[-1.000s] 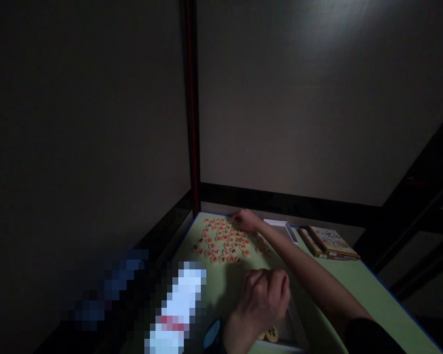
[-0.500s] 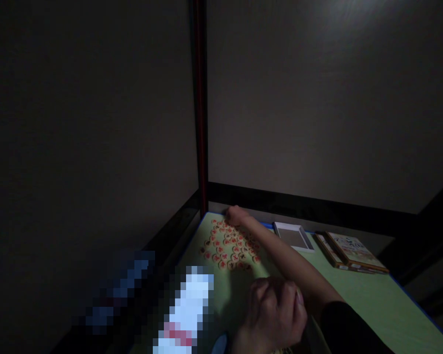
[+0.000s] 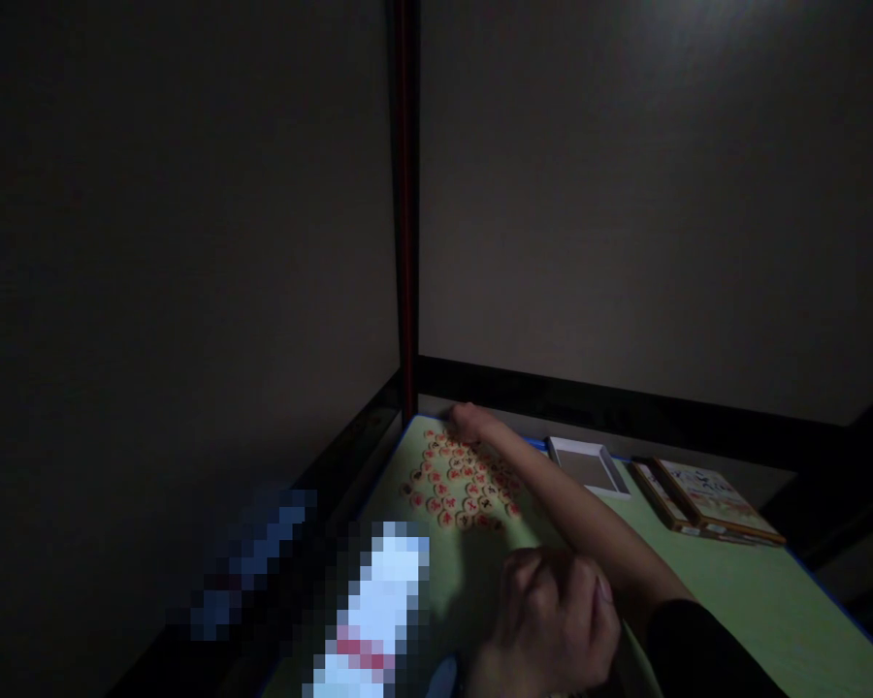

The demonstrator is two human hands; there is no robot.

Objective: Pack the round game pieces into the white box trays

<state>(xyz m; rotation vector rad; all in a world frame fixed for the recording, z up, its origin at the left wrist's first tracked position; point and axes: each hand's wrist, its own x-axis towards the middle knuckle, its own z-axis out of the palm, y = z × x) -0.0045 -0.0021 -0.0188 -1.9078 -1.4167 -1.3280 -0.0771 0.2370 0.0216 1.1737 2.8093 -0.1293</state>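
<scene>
Several round pale game discs (image 3: 460,481) with red and black marks lie in rows on a green table (image 3: 720,582). My right hand (image 3: 471,423) reaches across to the far left corner of the group, fingers curled down on the discs there; what it holds is hidden. My left hand (image 3: 553,620) rests low in front, fingers curled into a loose fist; what is under it is not visible.
A shallow white tray (image 3: 588,463) lies beyond my right arm. Two flat boxes (image 3: 713,498) lie at the far right. A dark red post (image 3: 405,213) stands in the wall corner. A blurred-out patch covers the lower left.
My right hand has moved from the right side of the discs to the far left corner. The view has shifted, hiding the tray edge and discs under my left hand.
</scene>
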